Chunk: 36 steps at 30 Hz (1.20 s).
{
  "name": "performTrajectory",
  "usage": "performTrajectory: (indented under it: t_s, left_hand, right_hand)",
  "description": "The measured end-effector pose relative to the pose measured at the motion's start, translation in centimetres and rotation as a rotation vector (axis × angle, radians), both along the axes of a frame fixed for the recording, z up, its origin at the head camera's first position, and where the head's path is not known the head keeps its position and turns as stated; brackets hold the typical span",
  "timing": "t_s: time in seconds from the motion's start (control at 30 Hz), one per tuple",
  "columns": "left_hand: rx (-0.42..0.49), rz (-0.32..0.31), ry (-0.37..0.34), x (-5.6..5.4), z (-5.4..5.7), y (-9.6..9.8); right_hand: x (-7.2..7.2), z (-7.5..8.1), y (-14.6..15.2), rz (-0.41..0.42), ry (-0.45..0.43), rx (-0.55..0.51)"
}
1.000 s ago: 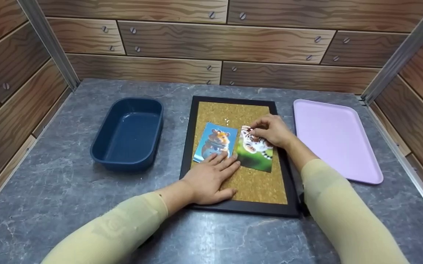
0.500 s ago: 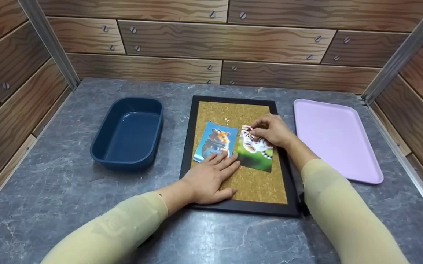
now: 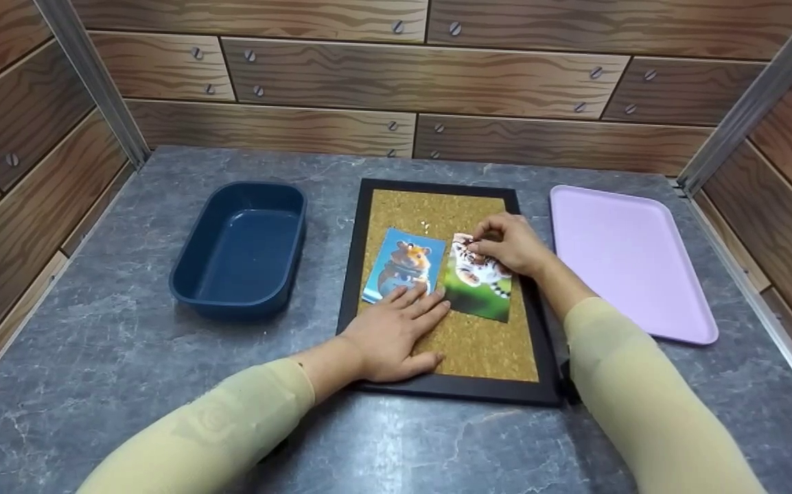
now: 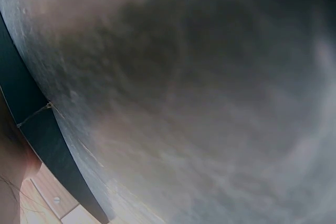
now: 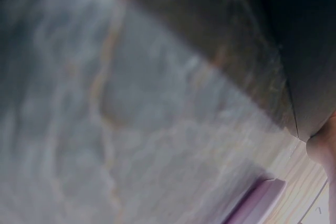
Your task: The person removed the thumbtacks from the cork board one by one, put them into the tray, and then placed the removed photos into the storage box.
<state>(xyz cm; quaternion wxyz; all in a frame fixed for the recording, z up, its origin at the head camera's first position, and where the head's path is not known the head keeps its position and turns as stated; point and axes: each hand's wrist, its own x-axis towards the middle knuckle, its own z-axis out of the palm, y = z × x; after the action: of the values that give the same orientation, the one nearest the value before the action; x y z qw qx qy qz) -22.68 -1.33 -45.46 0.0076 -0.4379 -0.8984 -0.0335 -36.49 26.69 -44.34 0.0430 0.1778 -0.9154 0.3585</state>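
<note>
A black-framed corkboard (image 3: 484,390) lies on the table in the head view. On it are a hamster picture (image 3: 406,264) and, to its right, a tiger picture (image 3: 476,298). My left hand (image 3: 389,339) rests flat, fingers spread, covering the hamster picture's lower edge and reaching the tiger picture's left side. At the tiger picture's top, my right hand (image 3: 513,243) has thumb and forefinger curled together in a pinch. Whatever is between those fingertips is hidden and too small to identify. Tiny white bits (image 3: 425,226) show on the cork above the pictures.
A deep blue bin (image 3: 238,302) stands left of the board. Right of it lies a pink tray (image 3: 633,264), close to my right forearm. Wood-patterned walls (image 3: 368,75) enclose the table (image 3: 128,343). Both wrist views are mostly blurred tabletop.
</note>
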Motion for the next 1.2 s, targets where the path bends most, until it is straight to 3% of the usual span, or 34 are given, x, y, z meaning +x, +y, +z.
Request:
performTrajectory:
  t_s: [0.33, 1.2]
  left_hand:
    - [0.008, -0.003, 0.013, 0.00, -0.03, -0.01]
    - [0.011, 0.000, 0.002, 0.03, -0.02, -0.03]
  right_hand:
    - [0.18, 0.00, -0.11, 0.016, -0.006, -0.058]
    - [0.08, 0.08, -0.08, -0.006, -0.033, -0.036]
